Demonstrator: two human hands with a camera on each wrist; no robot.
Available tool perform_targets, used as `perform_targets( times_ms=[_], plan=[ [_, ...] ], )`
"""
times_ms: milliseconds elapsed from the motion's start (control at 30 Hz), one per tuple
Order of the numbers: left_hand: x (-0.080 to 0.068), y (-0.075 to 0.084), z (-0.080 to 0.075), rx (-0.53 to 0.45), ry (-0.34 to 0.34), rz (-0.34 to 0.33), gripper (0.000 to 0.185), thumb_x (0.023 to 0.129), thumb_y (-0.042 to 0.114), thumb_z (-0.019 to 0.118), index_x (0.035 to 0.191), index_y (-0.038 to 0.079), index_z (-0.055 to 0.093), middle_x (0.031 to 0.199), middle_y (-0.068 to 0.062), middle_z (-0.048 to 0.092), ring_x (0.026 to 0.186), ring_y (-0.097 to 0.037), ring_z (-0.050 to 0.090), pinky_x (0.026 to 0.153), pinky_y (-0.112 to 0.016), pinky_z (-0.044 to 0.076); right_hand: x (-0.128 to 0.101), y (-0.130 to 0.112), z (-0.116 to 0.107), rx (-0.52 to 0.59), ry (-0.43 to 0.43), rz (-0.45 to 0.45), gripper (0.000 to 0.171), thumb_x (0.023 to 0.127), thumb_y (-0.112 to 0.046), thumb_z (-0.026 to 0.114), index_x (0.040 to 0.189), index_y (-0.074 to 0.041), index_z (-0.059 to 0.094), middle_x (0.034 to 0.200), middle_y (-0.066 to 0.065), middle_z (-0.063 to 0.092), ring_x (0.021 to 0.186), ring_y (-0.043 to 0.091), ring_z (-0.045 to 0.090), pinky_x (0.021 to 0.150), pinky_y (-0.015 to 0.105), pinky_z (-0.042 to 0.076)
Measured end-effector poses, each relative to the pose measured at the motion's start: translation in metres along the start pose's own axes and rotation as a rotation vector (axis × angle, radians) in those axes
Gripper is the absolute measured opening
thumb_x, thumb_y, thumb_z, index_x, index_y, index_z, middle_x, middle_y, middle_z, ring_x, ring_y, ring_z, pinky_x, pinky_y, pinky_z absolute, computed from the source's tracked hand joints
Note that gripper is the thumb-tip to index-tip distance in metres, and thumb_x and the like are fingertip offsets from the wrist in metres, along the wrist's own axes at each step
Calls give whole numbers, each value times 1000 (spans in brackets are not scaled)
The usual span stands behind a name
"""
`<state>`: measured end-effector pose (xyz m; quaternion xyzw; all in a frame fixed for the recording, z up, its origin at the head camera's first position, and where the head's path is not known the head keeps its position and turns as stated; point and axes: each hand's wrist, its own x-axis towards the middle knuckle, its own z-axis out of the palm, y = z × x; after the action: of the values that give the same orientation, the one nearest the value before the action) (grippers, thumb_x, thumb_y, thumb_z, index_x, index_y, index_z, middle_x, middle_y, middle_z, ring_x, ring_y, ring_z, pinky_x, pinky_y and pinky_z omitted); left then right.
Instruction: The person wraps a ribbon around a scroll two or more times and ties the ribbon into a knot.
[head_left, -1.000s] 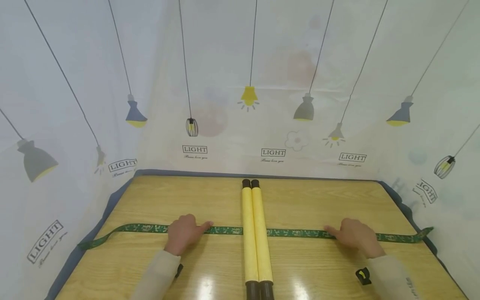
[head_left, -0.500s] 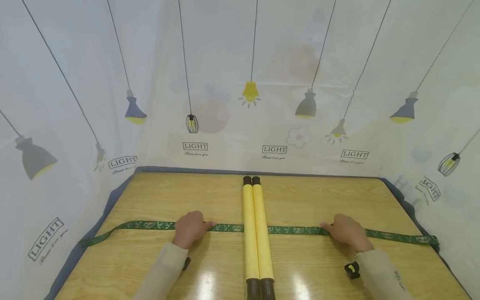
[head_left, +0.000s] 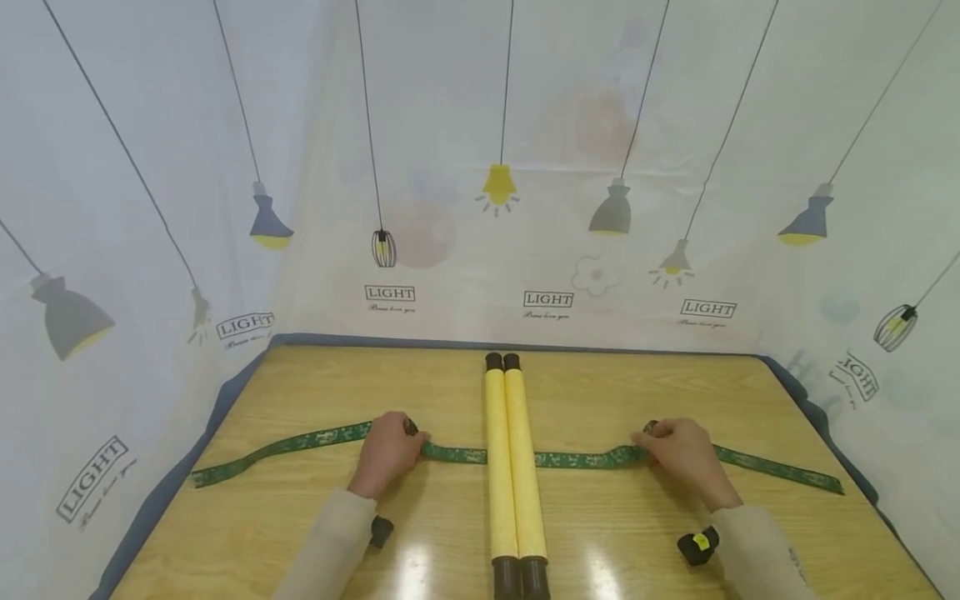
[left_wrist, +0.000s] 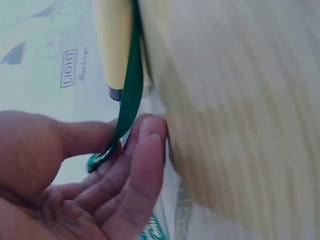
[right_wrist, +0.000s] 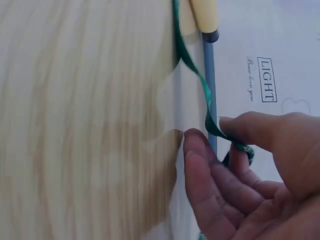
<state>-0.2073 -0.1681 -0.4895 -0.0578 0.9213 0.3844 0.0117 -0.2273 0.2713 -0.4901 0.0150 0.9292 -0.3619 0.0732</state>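
Ribbon [head_left: 465, 455] lies across the desk [head_left: 300, 392], under the two rolls [head_left: 513, 467]. Left hand [head_left: 388, 452] and right hand [head_left: 681, 454] fingers pinch it either side of the rolls. Risk: uneven pulling could slip the ribbon free or shift the rolls.

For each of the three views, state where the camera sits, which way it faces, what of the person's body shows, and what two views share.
Head: worn on the head, looking forward and down at the table; left hand, right hand and sleeves show.
Left wrist: at the left wrist, looking along the palm; fingers pinch the green ribbon.
Right wrist: at the right wrist; fingers pinch that ribbon.
Shared: both wrist views show the ribbon running to the yellow rods.
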Motion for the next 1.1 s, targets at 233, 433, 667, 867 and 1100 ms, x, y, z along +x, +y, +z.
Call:
perform_targets(
  times_ms=[233,433,667,867,1100],
  plan=[
    [5,5,1,-281,-2,30,13,99,8,68,92,-2,64,85,-14,72,71,-23,73,63,-32,62,2,-10,4,231,-17,24,66,100,-42,67,140,8,53,138,32,60,95,24,75,82,37,62],
    [6,9,-2,-365,-25,70,26,106,18,59,115,-6,67,110,-19,74,84,-29,75,76,-39,64,3,-22,7,374,-56,0,64,104,-48,57,145,2,53,149,23,55,131,35,60,105,44,54],
    [10,16,-7,-496,-51,165,27,109,17,50,115,-2,68,105,-16,77,102,-28,73,85,-45,62,6,-37,7,533,-52,-78,53,109,-43,47,135,1,61,125,8,73,114,12,70,107,38,53],
    [13,22,-11,-612,-161,207,24,110,19,50,117,3,66,103,-15,76,100,-26,74,90,-47,61,10,-52,8,609,-59,-121,45,110,-32,50,131,6,61,97,-2,73,87,10,70,84,28,60],
    [17,39,-15,-553,-267,294,28,111,28,48,116,7,66,92,-14,73,90,-24,74,89,-43,61,16,-74,10,460,-40,-183,44,108,-42,51,121,-3,68,88,3,69,80,15,66,74,27,55]
  ],
)
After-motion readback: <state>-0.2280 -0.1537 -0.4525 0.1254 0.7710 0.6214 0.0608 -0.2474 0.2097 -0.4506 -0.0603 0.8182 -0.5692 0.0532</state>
